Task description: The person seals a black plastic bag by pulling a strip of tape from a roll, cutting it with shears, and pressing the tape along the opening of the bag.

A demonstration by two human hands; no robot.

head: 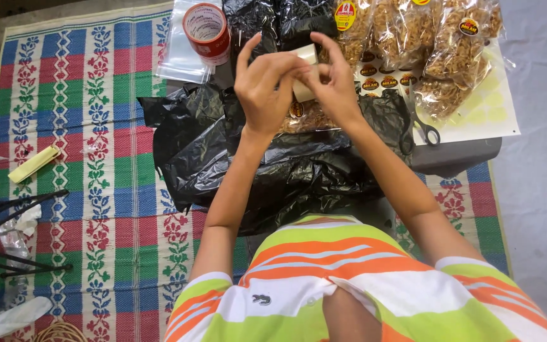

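Both hands meet above a crumpled black plastic bag (273, 164), the left hand (262, 88) and right hand (332, 79) each with a fingertip grip on a small pale roll (305, 73). Beyond the bag lie snack packets (438, 44), scissors (422, 126) and a tape roll (207, 31).

Mat (96, 158) left open; snack bags (425, 38), tape roll (207, 28) crowd far side.

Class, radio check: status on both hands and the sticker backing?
Left hand and right hand pinch pale sticker backing. Snack bag waits below on black plastic. Nothing blocking.
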